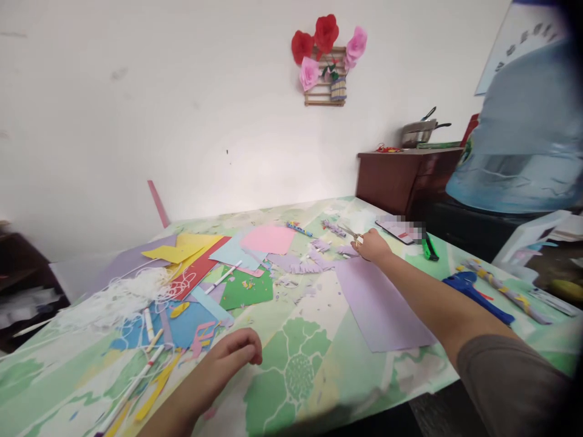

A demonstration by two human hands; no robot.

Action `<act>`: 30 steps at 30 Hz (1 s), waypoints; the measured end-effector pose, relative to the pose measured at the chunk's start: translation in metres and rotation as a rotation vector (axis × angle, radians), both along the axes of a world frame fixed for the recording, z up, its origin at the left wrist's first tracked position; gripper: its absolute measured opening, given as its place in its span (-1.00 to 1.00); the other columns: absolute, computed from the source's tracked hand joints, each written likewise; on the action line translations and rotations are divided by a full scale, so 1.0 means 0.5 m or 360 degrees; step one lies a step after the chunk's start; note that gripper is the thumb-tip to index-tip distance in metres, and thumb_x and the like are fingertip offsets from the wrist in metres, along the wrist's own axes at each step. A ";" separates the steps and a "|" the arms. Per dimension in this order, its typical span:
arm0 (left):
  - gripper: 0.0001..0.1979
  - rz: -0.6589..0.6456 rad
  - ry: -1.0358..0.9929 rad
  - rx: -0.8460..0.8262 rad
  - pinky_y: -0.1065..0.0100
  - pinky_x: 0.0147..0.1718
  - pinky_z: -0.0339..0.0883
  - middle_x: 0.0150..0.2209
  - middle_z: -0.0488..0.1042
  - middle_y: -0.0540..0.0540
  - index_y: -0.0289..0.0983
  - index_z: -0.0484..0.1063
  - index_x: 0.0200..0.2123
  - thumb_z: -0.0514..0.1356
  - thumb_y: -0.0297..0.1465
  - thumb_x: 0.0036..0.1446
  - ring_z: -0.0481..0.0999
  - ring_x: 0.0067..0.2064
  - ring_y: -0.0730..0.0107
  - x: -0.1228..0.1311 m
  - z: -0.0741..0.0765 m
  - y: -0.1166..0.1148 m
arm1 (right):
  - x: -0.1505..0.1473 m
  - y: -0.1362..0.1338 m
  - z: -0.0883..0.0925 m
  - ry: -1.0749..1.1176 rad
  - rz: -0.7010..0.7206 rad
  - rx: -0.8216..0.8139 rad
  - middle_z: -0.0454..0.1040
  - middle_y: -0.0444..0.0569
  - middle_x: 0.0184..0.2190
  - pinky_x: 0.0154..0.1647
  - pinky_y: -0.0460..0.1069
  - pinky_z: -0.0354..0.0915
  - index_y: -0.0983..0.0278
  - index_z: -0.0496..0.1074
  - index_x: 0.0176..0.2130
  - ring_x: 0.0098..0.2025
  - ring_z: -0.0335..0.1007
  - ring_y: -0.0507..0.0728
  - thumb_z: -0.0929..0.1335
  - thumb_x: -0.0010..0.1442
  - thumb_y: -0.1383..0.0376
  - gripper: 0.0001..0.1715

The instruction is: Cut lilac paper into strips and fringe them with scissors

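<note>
My right hand (pixel 374 246) reaches far across the table and grips a pair of scissors (pixel 353 232) by the handles, the blades pointing left and away. Beneath my right forearm lies a sheet of light purple paper (pixel 380 306). Fringed purple paper strips (pixel 310 265) are scattered left of the scissors. A small purple fringed roll (pixel 334 228) sits just beyond the blades. My left hand (pixel 239 351) is over the near side of the table, its fingers curled together and nothing visible in them.
Coloured paper sheets (pixel 200 267) and a tangle of white string (pixel 122 300) cover the left side. At right are a phone (pixel 395 230), a green cutter (pixel 429 249), a blue glue gun (pixel 478 297) and a wrapped stick (pixel 510 292). A water bottle (pixel 523 139) stands beyond.
</note>
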State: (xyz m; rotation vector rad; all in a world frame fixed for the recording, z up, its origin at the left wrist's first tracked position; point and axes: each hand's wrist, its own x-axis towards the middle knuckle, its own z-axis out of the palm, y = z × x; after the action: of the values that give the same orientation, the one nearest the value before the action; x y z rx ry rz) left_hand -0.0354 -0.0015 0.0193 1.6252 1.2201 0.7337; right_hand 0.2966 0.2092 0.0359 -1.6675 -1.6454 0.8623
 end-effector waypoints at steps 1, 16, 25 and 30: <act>-0.82 0.0021 0.0178 0.0010 0.38 -0.39 0.12 -0.54 0.28 0.03 -0.26 0.26 -0.56 -0.03 -0.33 -0.03 0.27 -0.42 0.42 0.016 0.010 0.009 | 0.019 -0.004 -0.005 0.0023 -0.0059 -0.0024 0.26 0.02 -0.15 -0.25 0.07 0.23 0.32 0.23 -0.13 -0.21 0.24 0.08 0.19 0.10 0.26 -0.68; -0.15 -0.0867 0.1273 0.1029 0.06 0.00 -0.18 0.10 0.00 -0.41 -0.46 0.00 0.06 -0.16 0.07 -0.16 -0.06 0.11 0.00 0.391 -0.081 0.075 | 0.090 -0.337 -0.033 0.1165 -0.0345 -0.0102 0.05 -0.24 -0.63 -0.78 -0.14 -0.16 0.28 0.01 -0.61 -0.75 -0.25 -0.15 0.13 -0.02 -0.03 -0.55; -0.57 -0.0816 0.1393 0.1339 0.09 -0.04 -0.06 -0.05 0.29 -0.27 -0.35 0.22 -0.06 -0.03 -0.35 -0.04 0.24 -0.05 0.14 0.355 -0.093 -0.046 | 0.069 -0.505 -0.100 0.1578 -0.0302 -0.0250 0.00 -0.26 -0.64 -0.74 -0.14 -0.30 0.29 0.02 -0.61 -0.74 -0.29 -0.16 0.19 0.01 0.06 -0.59; -0.67 -0.0602 0.1292 0.1628 0.12 -0.10 0.03 -0.17 0.40 -0.15 -0.26 0.31 -0.16 0.00 -0.39 -0.05 0.32 -0.16 0.22 0.327 -0.124 -0.087 | 0.073 -0.568 -0.132 0.1254 -0.0258 -0.0178 -0.13 -0.30 -0.75 -0.73 -0.14 -0.27 0.28 0.02 -0.63 -0.73 -0.29 -0.13 0.20 0.03 0.07 -0.59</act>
State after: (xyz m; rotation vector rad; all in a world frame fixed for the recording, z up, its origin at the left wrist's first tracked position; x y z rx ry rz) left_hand 0.1282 -0.0451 -0.0427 3.1128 1.0167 0.4545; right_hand 0.3332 -0.0747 -0.0304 -1.2529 -0.9223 1.3240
